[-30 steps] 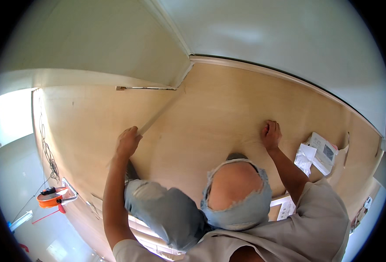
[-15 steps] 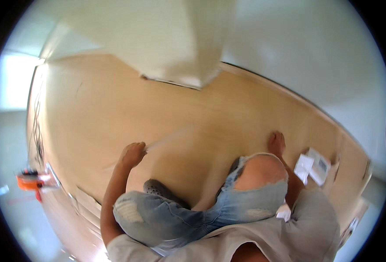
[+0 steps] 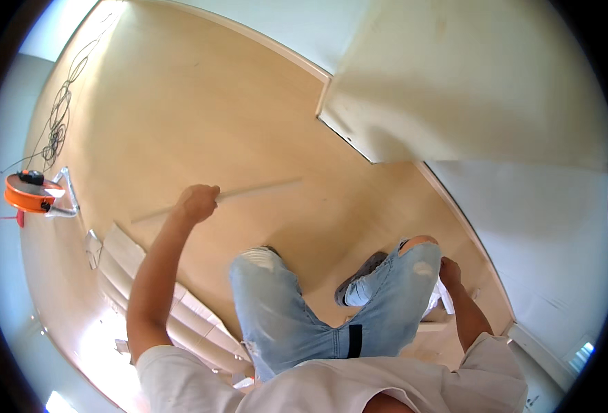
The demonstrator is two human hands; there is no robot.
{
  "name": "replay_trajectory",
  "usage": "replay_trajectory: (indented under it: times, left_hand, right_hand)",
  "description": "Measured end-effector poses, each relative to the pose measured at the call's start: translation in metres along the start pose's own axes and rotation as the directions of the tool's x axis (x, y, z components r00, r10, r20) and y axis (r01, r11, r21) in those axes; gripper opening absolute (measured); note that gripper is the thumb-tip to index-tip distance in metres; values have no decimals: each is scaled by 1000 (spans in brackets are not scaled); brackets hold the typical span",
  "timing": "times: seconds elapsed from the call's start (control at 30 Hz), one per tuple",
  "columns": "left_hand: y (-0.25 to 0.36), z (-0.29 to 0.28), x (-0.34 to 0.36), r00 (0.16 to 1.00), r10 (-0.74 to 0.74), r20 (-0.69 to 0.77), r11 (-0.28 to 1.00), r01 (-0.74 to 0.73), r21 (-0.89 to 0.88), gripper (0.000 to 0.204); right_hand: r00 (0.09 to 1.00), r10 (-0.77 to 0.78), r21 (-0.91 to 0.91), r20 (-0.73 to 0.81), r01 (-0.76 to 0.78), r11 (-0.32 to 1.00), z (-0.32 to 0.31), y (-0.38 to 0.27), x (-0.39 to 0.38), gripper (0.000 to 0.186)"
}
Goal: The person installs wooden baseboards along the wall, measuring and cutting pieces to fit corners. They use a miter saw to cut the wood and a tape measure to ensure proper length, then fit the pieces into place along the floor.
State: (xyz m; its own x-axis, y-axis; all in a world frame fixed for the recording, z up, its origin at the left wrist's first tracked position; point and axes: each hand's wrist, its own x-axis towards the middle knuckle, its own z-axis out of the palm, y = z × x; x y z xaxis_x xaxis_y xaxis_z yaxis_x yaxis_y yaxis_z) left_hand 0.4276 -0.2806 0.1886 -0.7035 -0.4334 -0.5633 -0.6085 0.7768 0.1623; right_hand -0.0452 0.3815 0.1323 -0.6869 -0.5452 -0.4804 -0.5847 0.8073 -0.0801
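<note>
nearest, a light beige shirt [image 3: 304, 382] fills the lower edge, and below it a pair of torn light-blue jeans [image 3: 269, 310] covers 2 bent, spread knees. the right hand [image 3: 450, 272] is just beside the right knee, its fingers loosely curled; the leg hides part of it, so i cannot tell whether it has hold of anything. close by that hand, partly covered by the leg, is some crumpled white wrapping [image 3: 442, 297]; whether anything is inside it cannot be told. 1 grey shoe [image 3: 361, 277] shows by the right shin. to the left of the legs lies a long tan carton-like piece [image 3: 197, 318] with parallel ridges, running along behind the left forearm; its contents, if any, cannot be made out. the left hand [image 3: 198, 202] is closed firmly around a thin pale strip [image 3: 263, 187], gripping it near the middle, so 1 end sticks out on each side; the strip hangs over the wood-coloured floor [image 3: 249, 124], and i cannot tell if it touches it. farther left, an orange reel [image 3: 25, 196] sits by a silver metal frame [image 3: 71, 196], with a black piece [image 3: 31, 177] on top. beyond it, dark cable [image 3: 57, 127] lies in loose loops. farthest, a pale skirting [image 3: 269, 43] edges the floor, and a jutting wall corner [image 3: 414, 89] rises at upper right.
</note>
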Motion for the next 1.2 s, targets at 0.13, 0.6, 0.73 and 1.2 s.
replay_trajectory:
  times: [0.13, 0.6, 0.73, 1.2]
  left_hand:
    - [-26, 50, -79, 978, -198, -61, 972, 188, -138, 15]
    - [205, 64, -594, 537, -289, 793, 46, 835, -549, 49]
    - [149, 23, -595, 633, -387, 670, 157, 762, -628, 49]
    - [-172, -524, -363, 667, -743, -55, 399, 376, -836, 34]
  right_hand:
    - [996, 59, 299, 70, -77, 951, -112, -95, -1, 32]
    - [947, -152, 105, 282, 127, 986, -376, -319, -188, 26]
    - [961, -139, 210, 239, 89, 974, -431, -417, -172, 33]
    - [840, 38, 328, 541, -252, 910, -431, -506, -54, 27]
